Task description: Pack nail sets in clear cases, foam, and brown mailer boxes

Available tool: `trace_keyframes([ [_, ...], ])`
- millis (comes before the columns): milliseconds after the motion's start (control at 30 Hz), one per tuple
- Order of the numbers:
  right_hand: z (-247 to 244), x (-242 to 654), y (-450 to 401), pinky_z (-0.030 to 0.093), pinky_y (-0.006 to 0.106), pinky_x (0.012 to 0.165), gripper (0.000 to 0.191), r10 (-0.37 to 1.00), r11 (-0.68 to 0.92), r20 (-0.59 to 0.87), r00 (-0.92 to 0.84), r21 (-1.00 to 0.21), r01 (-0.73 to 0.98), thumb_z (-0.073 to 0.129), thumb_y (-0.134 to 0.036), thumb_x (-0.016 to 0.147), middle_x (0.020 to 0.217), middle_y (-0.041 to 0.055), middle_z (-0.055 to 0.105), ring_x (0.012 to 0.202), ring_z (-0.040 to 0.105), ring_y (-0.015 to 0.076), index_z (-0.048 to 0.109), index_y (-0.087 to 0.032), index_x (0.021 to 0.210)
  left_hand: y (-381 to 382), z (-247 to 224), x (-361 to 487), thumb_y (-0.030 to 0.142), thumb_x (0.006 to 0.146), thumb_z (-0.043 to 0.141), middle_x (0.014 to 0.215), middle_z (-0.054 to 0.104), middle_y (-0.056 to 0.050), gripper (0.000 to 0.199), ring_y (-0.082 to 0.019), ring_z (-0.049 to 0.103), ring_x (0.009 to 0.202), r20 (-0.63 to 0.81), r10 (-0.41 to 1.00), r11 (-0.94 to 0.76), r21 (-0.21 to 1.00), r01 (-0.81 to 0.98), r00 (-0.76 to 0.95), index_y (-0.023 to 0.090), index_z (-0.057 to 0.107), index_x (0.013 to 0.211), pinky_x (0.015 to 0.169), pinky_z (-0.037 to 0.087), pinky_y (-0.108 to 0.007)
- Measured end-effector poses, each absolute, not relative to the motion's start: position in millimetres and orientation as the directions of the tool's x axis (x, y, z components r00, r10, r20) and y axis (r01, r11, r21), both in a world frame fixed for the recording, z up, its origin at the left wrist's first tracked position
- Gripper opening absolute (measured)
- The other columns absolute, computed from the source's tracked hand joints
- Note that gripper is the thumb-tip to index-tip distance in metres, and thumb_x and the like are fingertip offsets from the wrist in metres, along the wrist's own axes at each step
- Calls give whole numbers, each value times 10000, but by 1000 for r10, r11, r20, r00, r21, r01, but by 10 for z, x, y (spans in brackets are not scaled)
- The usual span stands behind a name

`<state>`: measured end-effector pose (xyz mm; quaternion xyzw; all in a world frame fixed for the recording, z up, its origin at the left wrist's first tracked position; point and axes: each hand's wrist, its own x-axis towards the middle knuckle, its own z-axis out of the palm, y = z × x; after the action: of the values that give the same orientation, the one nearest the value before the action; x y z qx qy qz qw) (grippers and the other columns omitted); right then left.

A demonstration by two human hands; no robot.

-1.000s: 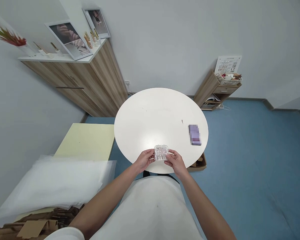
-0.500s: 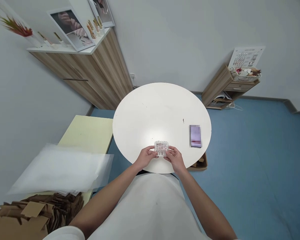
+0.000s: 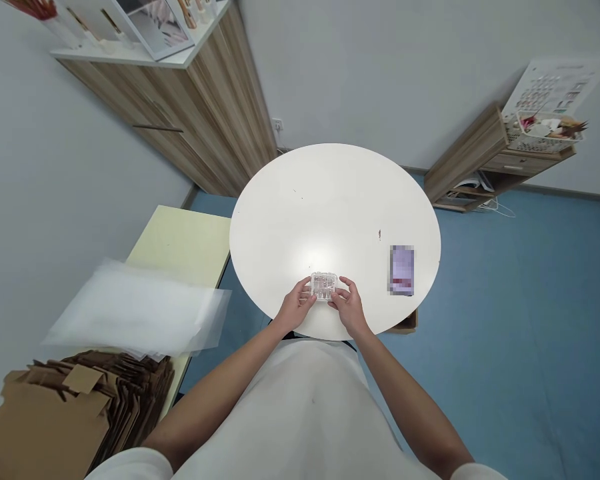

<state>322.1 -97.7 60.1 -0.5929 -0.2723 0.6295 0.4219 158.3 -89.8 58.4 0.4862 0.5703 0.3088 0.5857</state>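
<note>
A small clear plastic case (image 3: 324, 287) is at the near side of the round white table (image 3: 330, 193), with rows of small pieces showing inside that are too small to name. My left hand (image 3: 296, 304) grips its left side, the thumb at the lower left corner. At the lower right corner, my right hand (image 3: 349, 308) holds the case with its thumb and lower fingers. The right index finger is stretched out, apart from the case's upper right edge. Whether the case rests on the tabletop or is just above it, I cannot tell.
A purple, pixelated flat item (image 3: 403, 270) lies at the table's right. Left stands a pale yellow table (image 3: 185, 233) with translucent sheets (image 3: 140, 307) and folded cardboard (image 3: 45, 420). Wooden cabinets stand behind on the left (image 3: 220, 100) and right (image 3: 473, 157). A cardboard box (image 3: 407, 323) shows below.
The right index finger has lifted away from the case's edge. The left hand still grips the case. The whole view has shifted, bringing the cardboard at lower left further into sight.
</note>
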Motion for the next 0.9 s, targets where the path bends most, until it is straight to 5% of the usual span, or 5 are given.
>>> trace_keyframes([
  [267,527,2797,-798,474,383,791,547,890,-454,-455,-35,-890,31,511,-358,750,1092,60,524,751,579,134,339,-288,1264,-796,582,1179,277,737,571,1045,491,-53,552,-135,489,765,-270,960,241,929,282,68,284,401,1262,760,438,-299],
  [400,480,2446,-639,466,389,814,629,905,-396,-415,-96,-902,169,572,-289,703,1186,61,442,874,542,168,325,-316,1280,-673,496,797,276,741,562,1057,481,-55,547,-137,488,772,-298,954,275,917,288,38,290,399,1263,759,438,-301],
  [600,282,1781,-305,460,415,803,647,936,-281,-344,-77,-860,426,578,-245,698,1044,55,444,857,482,183,320,-317,1288,-339,272,95,217,702,583,977,480,-42,622,-153,491,807,-291,955,248,892,378,61,285,370,1282,757,427,-304],
  [900,27,1070,307,458,380,788,655,930,-250,-356,-94,-799,547,557,-205,712,989,53,433,808,478,169,292,-271,1307,270,-53,-574,183,738,543,1001,464,-62,612,-167,497,823,-287,953,199,834,514,97,223,317,1306,744,430,-309],
])
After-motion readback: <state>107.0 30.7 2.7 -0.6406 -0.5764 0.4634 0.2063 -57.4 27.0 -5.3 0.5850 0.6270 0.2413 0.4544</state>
